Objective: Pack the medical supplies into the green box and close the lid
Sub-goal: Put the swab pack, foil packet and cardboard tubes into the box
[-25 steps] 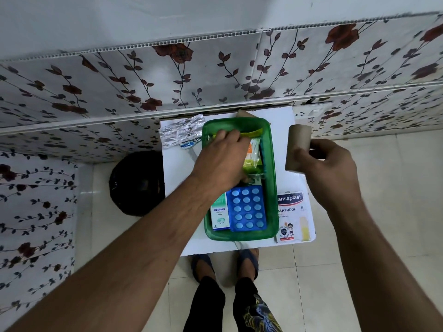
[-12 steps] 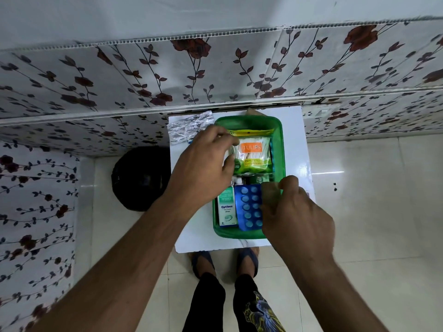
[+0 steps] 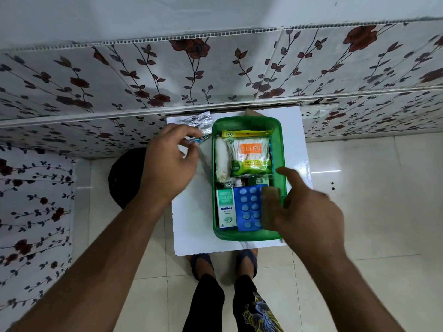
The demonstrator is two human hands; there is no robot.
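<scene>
The open green box point(image 3: 247, 121) stands on a small white table point(image 3: 191, 224). Inside lie a yellow packet point(image 3: 244, 133), a Tulips cotton swab pack point(image 3: 249, 156), a white bandage roll point(image 3: 220, 161), an Optibex carton point(image 3: 226, 209) and a blue blister pack point(image 3: 248, 207). My left hand point(image 3: 167, 164) hovers left of the box, fingers apart, its fingertips close to the silver foil strips point(image 3: 201, 123) at the table's far left corner. My right hand point(image 3: 304, 207) is blurred, fingers spread, over the box's near right corner. No lid is in view.
A wall with flower-patterned panels rises right behind the table. A black round object point(image 3: 124, 176) sits on the tiled floor to the left. My feet in sandals point(image 3: 201, 262) stand at the table's near edge. A brown corner point(image 3: 250, 113) shows behind the box.
My left hand left the box and moved left toward the foil strips. My right hand, which held a cardboard roll a second ago, now shows spread fingers over the box's right side.
</scene>
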